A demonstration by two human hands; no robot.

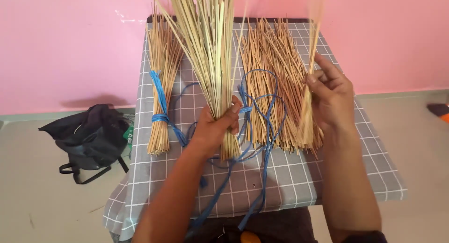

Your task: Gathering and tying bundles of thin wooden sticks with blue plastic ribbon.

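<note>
1. Blue plastic strings trail off the near edge of the table and loop back across the grey checked cloth between the two forearms
2. The left hand is clamped round the lower end of a pale bunch of sticks, held upright so the sticks fan out towards the top of the view; the cut ends poke out just below the fist
3. The right hand is closed loosely on a few thin sticks, fingers curled and thumb pressing them; their upper ends are blurred
4. Under and behind the right hand lies a loose heap of brown sticks, spread flat on the cloth, with the blue strings looped over its left side
5. To the left, well apart from both hands, a tied bundle lies on the cloth, bound with blue string round its middle
6. On the floor left of the table sits a black bag
7. Behind everything stands a pink wall
</note>
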